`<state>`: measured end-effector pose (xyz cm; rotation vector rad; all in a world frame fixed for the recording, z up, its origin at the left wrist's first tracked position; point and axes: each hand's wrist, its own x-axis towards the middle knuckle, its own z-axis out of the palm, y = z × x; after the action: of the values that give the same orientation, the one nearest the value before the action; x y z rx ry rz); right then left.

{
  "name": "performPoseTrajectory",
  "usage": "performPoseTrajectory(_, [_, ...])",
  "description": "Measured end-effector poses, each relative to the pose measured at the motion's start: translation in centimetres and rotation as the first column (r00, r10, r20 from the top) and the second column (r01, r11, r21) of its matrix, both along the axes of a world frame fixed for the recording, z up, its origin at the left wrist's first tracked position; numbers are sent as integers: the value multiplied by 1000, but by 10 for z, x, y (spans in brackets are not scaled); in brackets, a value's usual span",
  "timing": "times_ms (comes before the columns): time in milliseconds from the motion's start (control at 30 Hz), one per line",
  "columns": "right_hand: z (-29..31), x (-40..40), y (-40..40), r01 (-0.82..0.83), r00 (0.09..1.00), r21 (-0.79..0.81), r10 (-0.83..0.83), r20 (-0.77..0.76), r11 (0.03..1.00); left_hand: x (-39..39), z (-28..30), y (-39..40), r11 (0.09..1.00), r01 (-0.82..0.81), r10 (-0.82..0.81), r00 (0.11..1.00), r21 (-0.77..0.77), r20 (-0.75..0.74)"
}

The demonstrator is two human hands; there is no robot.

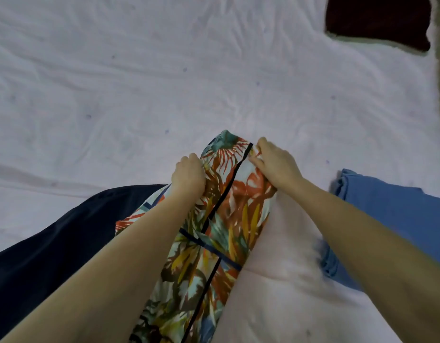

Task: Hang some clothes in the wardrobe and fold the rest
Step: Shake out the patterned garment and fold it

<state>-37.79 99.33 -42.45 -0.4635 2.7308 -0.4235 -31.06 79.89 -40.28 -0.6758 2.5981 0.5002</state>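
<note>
We see a leaf-print garment (pixel 214 231) lying lengthwise on the white bed (pixel 115 82), running from near to far. Dark garment (pixel 53 243) at near left, blue garment (pixel 387 214) at right. Left hand (pixel 188 174) and right hand (pixel 275 162) each grip its far end. Dark red cloth (pixel 377 18) far right.

I see my left hand (pixel 188 173) and right hand (pixel 275 162) each gripping an edge of the leaf-print garment (pixel 223 219), which lies lengthwise on the white bed sheet (pixel 139 70). A dark navy garment (pixel 53 243) lies to its left, blue jeans (pixel 387 206) to its right, and a dark red cloth (pixel 377 18) at the far right corner.
</note>
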Motion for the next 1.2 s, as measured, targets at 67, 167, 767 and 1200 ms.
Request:
performPoseTrajectory(67, [2, -17, 4, 16, 994, 35, -12, -111, 999, -3, -3, -4, 1000, 20, -20, 997, -1, -71])
performPoseTrajectory(167, [-9, -27, 9, 124, 984, 105, -109, -140, 987, -4, -9, -9, 999, 11, -5, 986, 38, -169])
performPoseTrajectory(767, [22, 294, -36, 686, 724, -351, -647, 239, 638, 264, 52, -93, 985, 130, -108, 978, 114, -181])
performPoseTrajectory(1200, [64, 582, -168, 74, 997, -301, -68, 32, 951, 509, 45, -161, 918, 29, -45, 998, 396, 32])
